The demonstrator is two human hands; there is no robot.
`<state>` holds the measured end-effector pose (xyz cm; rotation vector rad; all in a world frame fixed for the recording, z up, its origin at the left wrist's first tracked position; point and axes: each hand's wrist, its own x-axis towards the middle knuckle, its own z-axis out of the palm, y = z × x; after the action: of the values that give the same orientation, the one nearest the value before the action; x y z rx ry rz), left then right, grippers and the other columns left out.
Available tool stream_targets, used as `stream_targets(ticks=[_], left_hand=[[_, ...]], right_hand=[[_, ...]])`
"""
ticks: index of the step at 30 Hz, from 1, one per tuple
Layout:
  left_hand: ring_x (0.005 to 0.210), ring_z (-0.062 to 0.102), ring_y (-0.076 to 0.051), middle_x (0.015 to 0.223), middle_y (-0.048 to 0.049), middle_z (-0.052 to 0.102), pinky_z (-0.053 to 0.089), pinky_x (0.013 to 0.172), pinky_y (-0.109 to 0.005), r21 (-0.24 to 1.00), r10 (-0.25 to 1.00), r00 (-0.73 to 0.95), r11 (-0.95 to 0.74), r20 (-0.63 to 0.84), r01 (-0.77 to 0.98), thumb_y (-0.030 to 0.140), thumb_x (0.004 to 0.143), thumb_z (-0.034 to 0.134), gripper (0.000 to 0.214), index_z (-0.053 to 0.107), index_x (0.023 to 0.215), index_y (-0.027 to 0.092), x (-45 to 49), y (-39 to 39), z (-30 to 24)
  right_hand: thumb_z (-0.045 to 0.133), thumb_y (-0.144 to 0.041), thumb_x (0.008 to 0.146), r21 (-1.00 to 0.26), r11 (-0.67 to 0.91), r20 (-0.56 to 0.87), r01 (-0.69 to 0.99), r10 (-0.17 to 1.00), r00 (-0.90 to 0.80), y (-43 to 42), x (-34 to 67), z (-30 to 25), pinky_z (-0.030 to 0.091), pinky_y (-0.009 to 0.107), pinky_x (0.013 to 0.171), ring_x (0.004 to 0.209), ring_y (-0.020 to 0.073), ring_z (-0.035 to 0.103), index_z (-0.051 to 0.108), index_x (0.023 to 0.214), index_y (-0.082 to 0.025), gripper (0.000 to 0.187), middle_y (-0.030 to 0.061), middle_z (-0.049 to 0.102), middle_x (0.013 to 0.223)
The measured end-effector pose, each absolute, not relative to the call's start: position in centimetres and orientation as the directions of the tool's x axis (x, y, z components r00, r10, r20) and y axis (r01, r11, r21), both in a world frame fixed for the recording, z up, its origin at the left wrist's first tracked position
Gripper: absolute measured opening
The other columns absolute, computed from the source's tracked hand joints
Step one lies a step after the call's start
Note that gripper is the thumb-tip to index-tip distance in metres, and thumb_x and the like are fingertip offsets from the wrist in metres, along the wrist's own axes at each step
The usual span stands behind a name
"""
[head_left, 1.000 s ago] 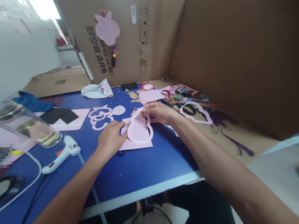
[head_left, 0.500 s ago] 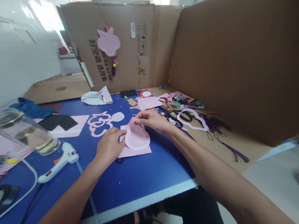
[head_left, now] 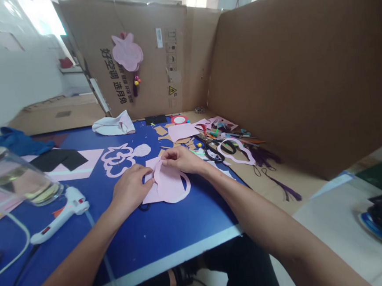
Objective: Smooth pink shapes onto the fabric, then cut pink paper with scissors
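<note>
Right hand (head_left: 181,159): closed to a pinch, thumb and fingers gripping the upper edge of a rounded pink paper piece (head_left: 171,186) and holding that edge slightly up.
Left hand (head_left: 130,188): open, fingers lying across a pink paper sheet (head_left: 150,194) just beside the rounded piece.
Paper: the rounded piece lay on the sheet, its lower curve running past the sheet's edge onto the table.
Handling: a light pinch at the edge, with the other hand flat, looked the sound way — it would keep the layers from sliding and the paper from creasing.
Table: a blue table (head_left: 166,255) bore a cloud-shaped pink cutout (head_left: 113,160), a white glue gun (head_left: 60,220) and a glass jar (head_left: 19,185).
Further off: black scissors (head_left: 214,152) lay beside a pink paper frame (head_left: 236,153) among scraps.
Room: cardboard walls (head_left: 304,72) stood behind, a pink paper flower (head_left: 127,51) hanging on one.
</note>
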<state>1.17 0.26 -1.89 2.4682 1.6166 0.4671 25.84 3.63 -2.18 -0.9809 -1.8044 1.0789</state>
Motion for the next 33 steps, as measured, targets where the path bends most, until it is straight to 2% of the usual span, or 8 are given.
stream_targets(ticks=[4, 8, 11, 13, 16, 20, 26, 33], left_hand=[[0.120, 0.073, -0.036, 0.133, -0.0136, 0.076, 0.059, 0.100, -0.047, 0.387, 0.933, 0.305, -0.357, 0.190, 0.850, 0.039, 0.099, 0.063, 0.040, 0.078, 0.131, 0.022, 1.2, 0.2, -1.5], [0.115, 0.075, -0.029, 0.140, -0.0115, 0.077, 0.059, 0.106, -0.045, 0.628, 0.960, 0.186, -0.277, 0.208, 0.727, 0.033, 0.097, 0.069, 0.045, 0.073, 0.141, 0.021, 1.4, 0.1, -0.8], [0.118, 0.076, -0.027, 0.143, -0.0118, 0.078, 0.061, 0.105, -0.041, 0.878, 0.986, 0.109, -0.162, 0.126, 0.449, 0.026, 0.094, 0.074, 0.049, 0.070, 0.143, 0.021, 1.6, 0.1, -0.5], [0.109, 0.079, -0.025, 0.132, -0.0127, 0.082, 0.065, 0.096, -0.038, 0.984, 0.991, 0.131, -0.014, -0.009, 0.175, 0.026, 0.095, 0.076, 0.045, 0.073, 0.139, 0.020, 1.7, 0.0, -0.5], [0.083, 0.079, -0.022, 0.109, -0.0133, 0.085, 0.067, 0.076, -0.035, 0.974, 0.953, 0.245, 0.207, -0.178, -0.097, 0.025, 0.092, 0.082, 0.033, 0.080, 0.124, 0.016, 1.7, -0.2, -0.5], [0.072, 0.078, -0.021, 0.096, -0.0120, 0.084, 0.068, 0.066, -0.034, 0.940, 0.918, 0.311, 0.305, -0.246, -0.156, 0.018, 0.086, 0.088, 0.026, 0.084, 0.111, 0.014, 1.5, -0.2, -0.6], [0.074, 0.079, -0.020, 0.097, -0.0121, 0.086, 0.068, 0.068, -0.031, 0.957, 0.942, 0.243, 0.265, -0.232, -0.114, 0.016, 0.086, 0.087, 0.017, 0.084, 0.103, 0.014, 1.3, 0.0, -0.6], [0.077, 0.081, -0.020, 0.097, -0.0109, 0.088, 0.067, 0.069, -0.030, 0.978, 0.977, 0.137, 0.177, -0.161, -0.113, 0.015, 0.087, 0.083, 0.013, 0.084, 0.101, 0.015, 1.0, 0.6, -0.9]], right_hand=[[0.080, -0.035, 0.087, -0.939, 0.285, 0.221, 0.193, 0.929, -0.295, 3.3, 26.1, -1.4, 0.049, 0.027, 0.068, 0.076, 0.0174, 0.064, 0.077, 0.086, -0.023, 0.012, -0.0006, 0.075, 0.081], [0.083, -0.042, 0.086, -0.942, 0.301, 0.262, 0.146, 0.936, -0.236, 2.6, 26.8, 0.2, 0.053, 0.029, 0.074, 0.080, 0.0182, 0.068, 0.079, 0.091, -0.023, 0.020, 0.0019, 0.079, 0.089], [0.084, -0.044, 0.087, -0.945, 0.319, 0.296, 0.072, 0.928, -0.229, 2.0, 27.0, 1.0, 0.055, 0.031, 0.079, 0.083, 0.0183, 0.069, 0.080, 0.093, -0.023, 0.023, 0.0029, 0.080, 0.093], [0.085, -0.046, 0.088, -0.940, 0.335, 0.315, 0.066, 0.925, -0.215, 1.8, 27.0, 1.3, 0.056, 0.032, 0.079, 0.083, 0.0186, 0.069, 0.080, 0.094, -0.022, 0.025, 0.0037, 0.081, 0.094], [0.086, -0.050, 0.088, -0.927, 0.366, 0.344, 0.085, 0.917, -0.201, 1.7, 26.9, 1.3, 0.056, 0.034, 0.078, 0.083, 0.0195, 0.068, 0.080, 0.095, -0.022, 0.029, 0.0047, 0.081, 0.094], [0.086, -0.052, 0.090, -0.918, 0.386, 0.364, 0.093, 0.911, -0.194, 1.9, 27.0, 1.0, 0.057, 0.036, 0.081, 0.084, 0.0203, 0.069, 0.081, 0.095, -0.022, 0.031, 0.0052, 0.082, 0.095], [0.089, -0.054, 0.088, -0.903, 0.426, 0.414, 0.062, 0.898, -0.150, 2.2, 27.1, 0.8, 0.058, 0.038, 0.086, 0.096, 0.0237, 0.072, 0.082, 0.095, -0.024, 0.032, 0.0080, 0.084, 0.107], [0.087, -0.047, 0.086, -0.909, 0.403, 0.398, 0.101, 0.915, -0.069, 2.7, 27.6, 0.5, 0.055, 0.035, 0.077, 0.080, 0.0196, 0.068, 0.079, 0.092, -0.022, 0.027, 0.0035, 0.078, 0.086]])
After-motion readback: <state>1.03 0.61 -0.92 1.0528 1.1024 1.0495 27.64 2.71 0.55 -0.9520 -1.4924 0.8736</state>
